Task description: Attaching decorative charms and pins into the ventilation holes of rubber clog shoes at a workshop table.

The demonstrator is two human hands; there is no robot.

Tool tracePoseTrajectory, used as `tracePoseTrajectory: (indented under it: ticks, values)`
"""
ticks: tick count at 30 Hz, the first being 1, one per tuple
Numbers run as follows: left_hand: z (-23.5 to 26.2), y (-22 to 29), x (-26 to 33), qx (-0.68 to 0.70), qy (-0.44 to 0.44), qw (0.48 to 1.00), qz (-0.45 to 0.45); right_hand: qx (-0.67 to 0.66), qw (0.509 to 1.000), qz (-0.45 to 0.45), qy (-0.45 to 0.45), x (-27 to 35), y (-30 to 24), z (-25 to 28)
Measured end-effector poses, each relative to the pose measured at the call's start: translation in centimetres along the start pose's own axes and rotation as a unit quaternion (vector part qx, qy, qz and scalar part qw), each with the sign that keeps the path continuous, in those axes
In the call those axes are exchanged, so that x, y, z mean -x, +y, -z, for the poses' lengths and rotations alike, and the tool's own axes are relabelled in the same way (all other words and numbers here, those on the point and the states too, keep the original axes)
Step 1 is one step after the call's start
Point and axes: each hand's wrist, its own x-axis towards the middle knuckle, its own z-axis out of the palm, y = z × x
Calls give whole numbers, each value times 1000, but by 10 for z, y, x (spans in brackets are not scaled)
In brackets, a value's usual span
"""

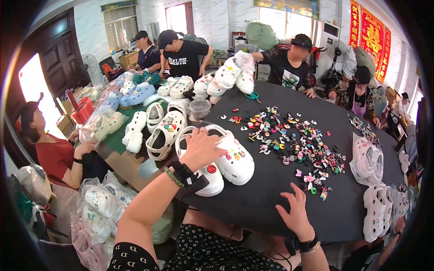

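A pair of white clogs stands in front of me on the dark tabletop. The right clog (237, 162) carries small colourful shoe charms, and the left clog (210, 179) has a round red one. My left hand (202, 147) reaches over the pair, its fingers curled at the opening of the right clog and covering part of both shoes. My right hand (296, 211) hovers at the near table edge, fingers apart and holding nothing. Beyond it, a wide scatter of colourful shoe charms (300, 147) lies on the table.
More decorated white clogs (167, 133), blue clogs (138, 95) and a clear plastic tub (200, 108) stand to the left. Bagged clogs (367, 158) lie at the right. Bags of clogs (99, 205) are piled beside me at lower left. Several people sit or stand around the table.
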Motion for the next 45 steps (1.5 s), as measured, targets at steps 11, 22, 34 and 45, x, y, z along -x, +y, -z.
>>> tracePoseTrajectory:
  ticks: [11,22,34,45]
  values:
    - [-9,-35,9,184,18,983,-9,80,995,-50,32,20,3,-26]
    - [77,-192,-46,37,154,978,134,137,988,-47,56,12,-10,-26]
    - [-12,-251,-52,10,255,961,105,132,988,-67,49,8,-14,-22]
    - [-63,-56,68,65,124,989,41,133,987,-59,74,11,-11,-22]
